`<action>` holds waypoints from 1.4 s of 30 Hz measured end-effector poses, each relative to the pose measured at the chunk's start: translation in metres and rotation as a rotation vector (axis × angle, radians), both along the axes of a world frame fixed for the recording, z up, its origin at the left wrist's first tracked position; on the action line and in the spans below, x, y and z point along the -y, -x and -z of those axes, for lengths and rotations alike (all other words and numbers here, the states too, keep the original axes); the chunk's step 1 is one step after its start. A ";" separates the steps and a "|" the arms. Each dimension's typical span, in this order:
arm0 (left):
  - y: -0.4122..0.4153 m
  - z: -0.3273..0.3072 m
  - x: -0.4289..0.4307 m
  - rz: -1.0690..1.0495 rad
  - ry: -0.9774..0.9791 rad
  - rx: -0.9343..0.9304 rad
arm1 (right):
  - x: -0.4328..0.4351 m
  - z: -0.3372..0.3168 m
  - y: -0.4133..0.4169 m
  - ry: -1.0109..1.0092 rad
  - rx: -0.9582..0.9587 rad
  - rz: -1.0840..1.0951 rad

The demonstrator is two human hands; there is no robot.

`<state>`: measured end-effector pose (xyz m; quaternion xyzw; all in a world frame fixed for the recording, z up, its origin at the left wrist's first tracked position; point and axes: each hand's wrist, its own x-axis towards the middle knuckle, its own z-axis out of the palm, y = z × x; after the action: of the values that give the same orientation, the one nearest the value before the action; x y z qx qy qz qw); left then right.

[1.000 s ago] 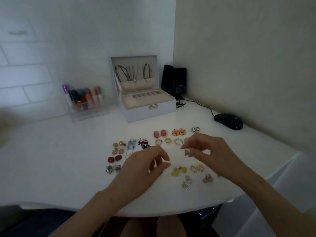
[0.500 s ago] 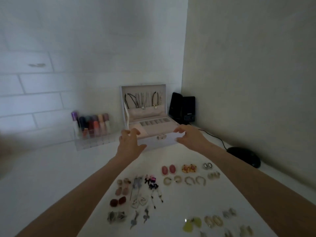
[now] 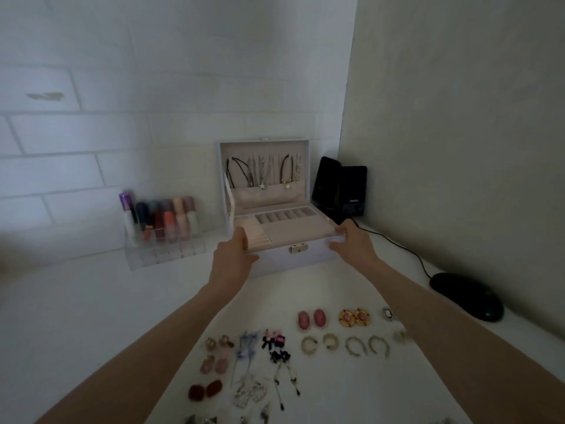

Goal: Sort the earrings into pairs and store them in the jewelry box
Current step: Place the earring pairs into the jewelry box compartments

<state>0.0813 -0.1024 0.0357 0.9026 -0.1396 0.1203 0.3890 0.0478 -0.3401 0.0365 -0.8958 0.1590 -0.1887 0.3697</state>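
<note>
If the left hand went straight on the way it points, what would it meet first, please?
Probably the open pale lilac jewelry box: the left hand seems to grip its near left corner.

The bottom edge is cutting off the nearest earrings, leaving their shapes unreadable. The right forearm is partly covering the small pale earrings at the row's right end. The left hand and right hand are masking both front corners of the jewelry box. The label on the speaker is appearing too small to read.
</note>
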 end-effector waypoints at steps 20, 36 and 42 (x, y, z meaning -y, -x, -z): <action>0.044 -0.003 -0.022 0.082 -0.010 -0.011 | -0.004 -0.010 0.082 0.050 -0.036 0.053; 0.099 0.003 0.005 0.171 -0.405 0.679 | -0.051 -0.013 0.129 0.676 0.228 -0.062; 0.113 0.010 0.029 0.248 -0.833 0.546 | -0.071 0.008 0.125 0.629 0.071 -0.132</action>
<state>-0.0318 -0.1319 0.0259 0.8933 -0.3783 0.2388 -0.0432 -0.0771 -0.2692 0.0283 -0.9673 0.0216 -0.2355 0.0915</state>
